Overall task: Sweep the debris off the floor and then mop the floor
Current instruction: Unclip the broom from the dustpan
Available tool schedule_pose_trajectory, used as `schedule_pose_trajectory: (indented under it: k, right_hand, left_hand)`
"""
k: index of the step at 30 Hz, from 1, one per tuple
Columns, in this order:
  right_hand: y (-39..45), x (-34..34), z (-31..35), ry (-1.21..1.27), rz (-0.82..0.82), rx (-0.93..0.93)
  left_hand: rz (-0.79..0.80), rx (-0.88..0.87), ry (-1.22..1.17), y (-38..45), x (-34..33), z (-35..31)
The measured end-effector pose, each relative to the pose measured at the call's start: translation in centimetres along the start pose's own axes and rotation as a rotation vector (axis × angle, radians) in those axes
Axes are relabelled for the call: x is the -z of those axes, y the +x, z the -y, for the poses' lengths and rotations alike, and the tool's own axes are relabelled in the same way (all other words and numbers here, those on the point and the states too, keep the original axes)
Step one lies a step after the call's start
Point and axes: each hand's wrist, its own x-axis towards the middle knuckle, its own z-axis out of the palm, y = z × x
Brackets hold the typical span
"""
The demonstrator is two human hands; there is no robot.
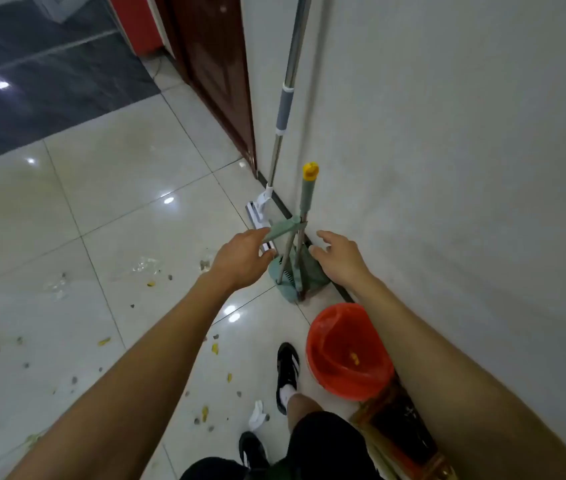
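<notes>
— Head view: where's the broom set [297, 258]?
— Twelve o'clock, against the wall; left hand [241, 258] and right hand [338, 256] reach, fingers spread, gripping nothing.
— Progress?
— Debris [151, 283] unswept at nine o'clock; mop [283, 109] untouched.

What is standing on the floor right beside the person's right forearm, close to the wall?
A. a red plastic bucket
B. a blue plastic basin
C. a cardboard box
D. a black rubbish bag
A: a round red plastic bucket stands on the pale tiled floor next to the right forearm, near the white wall, with a small yellow bit lying inside it.
</notes>
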Motion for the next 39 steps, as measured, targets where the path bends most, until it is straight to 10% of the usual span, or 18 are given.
schedule_pose_trajectory:
  k: [27,39]
  right_hand:
    - [12.8,0.4,-0.7,0.353,0.057,-0.152]
    - [9.7,-2.4,0.9,0.265,0.158,-0.058]
  left_hand:
    - [0.449,0.218,-0.051,15.5,-5.8,-0.8]
    - [0.229,0.231,0.020,9.2,-6.7,2.3]
